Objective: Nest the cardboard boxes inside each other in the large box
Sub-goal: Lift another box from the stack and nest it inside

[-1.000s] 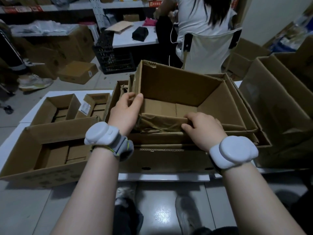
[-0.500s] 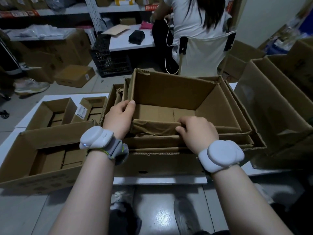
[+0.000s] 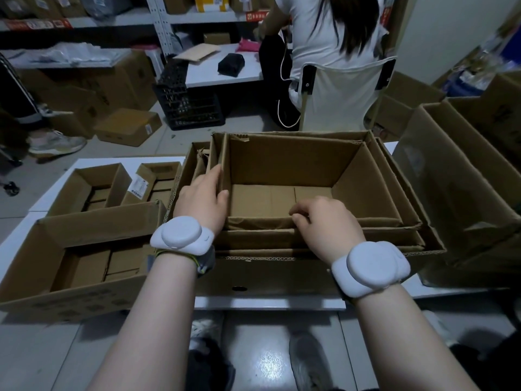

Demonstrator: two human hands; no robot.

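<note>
At the middle of the white table (image 3: pixel 267 303), the innermost box (image 3: pixel 293 162) has dropped into the stack. A second ago it rode high and tilted, its far left corner well above the other rims; now its walls stand almost level with the nested boxes (image 3: pixel 318 235) around it, all of them inside the large box (image 3: pixel 267 275). The left hand (image 3: pixel 201 201) pinches the innermost box's left wall, thumb inside and fingers slipped down the outer face. The right hand (image 3: pixel 324 224) hooks curled fingers over the near wall, which looks creased and bowed. Both hands have come lower with the box. This insertion appears all but finished; a last press may be needed to seat the near edge flat. More work seems to remain: an open box (image 3: pixel 84 292) lies just left of the stack, with two smaller boxes (image 3: pixel 93 176) behind it, none yet nested. Tall cartons (image 3: pixel 451 179) stand to the right. Beyond the table, another person sits in a white chair (image 3: pixel 338 91), back turned.
</note>
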